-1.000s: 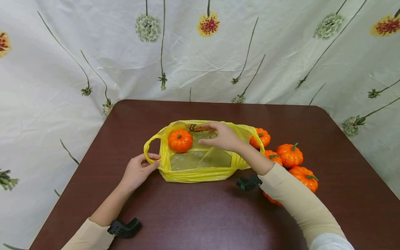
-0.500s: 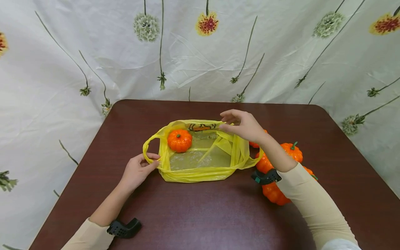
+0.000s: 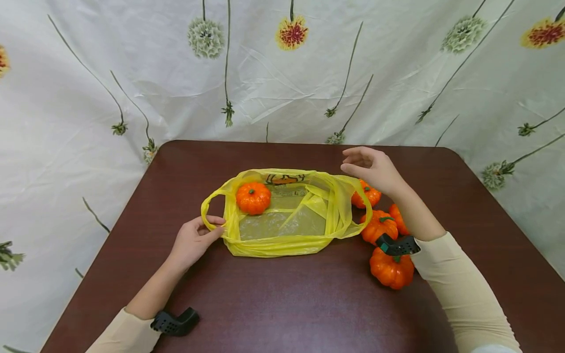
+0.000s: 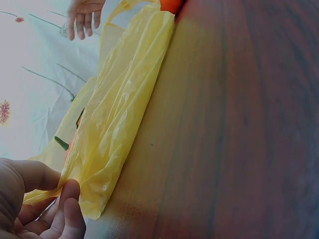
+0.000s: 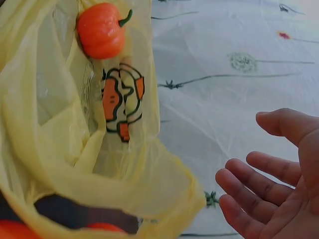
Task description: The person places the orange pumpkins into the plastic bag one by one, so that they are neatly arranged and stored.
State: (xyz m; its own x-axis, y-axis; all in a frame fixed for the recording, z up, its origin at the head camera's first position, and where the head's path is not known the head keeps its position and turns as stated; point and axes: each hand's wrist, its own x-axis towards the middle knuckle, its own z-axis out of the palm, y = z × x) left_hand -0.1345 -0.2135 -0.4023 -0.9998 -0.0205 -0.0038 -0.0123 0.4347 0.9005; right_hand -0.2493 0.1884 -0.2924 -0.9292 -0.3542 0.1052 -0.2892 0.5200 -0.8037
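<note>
A yellow plastic bag [image 3: 273, 247] lies with its mouth spread wide, one small orange pumpkin [image 3: 253, 198] inside at its left end. My left hand [image 3: 197, 242] pinches the bag's left handle between thumb and fingers, as the left wrist view also shows with the thumb [image 4: 37, 175] pressed on the yellow film. Above the far right corner of the bag hovers my right hand [image 3: 372, 169], its fingers loosely bent and holding nothing. In the right wrist view the right hand [image 5: 274, 184] is apart from the bag, palm showing.
Several more pumpkins sit right of the bag, among them a near one [image 3: 392, 268], a middle one [image 3: 379, 226] and a far one [image 3: 367, 194] behind the right handle. My right forearm partly covers another. A flowered white cloth [image 3: 273, 73] hangs behind the brown table [image 3: 273, 304].
My right hand has risen out of the bag and moved right and away, over its far right corner. The left hand keeps its grip, and the pumpkin in the bag stays put.
</note>
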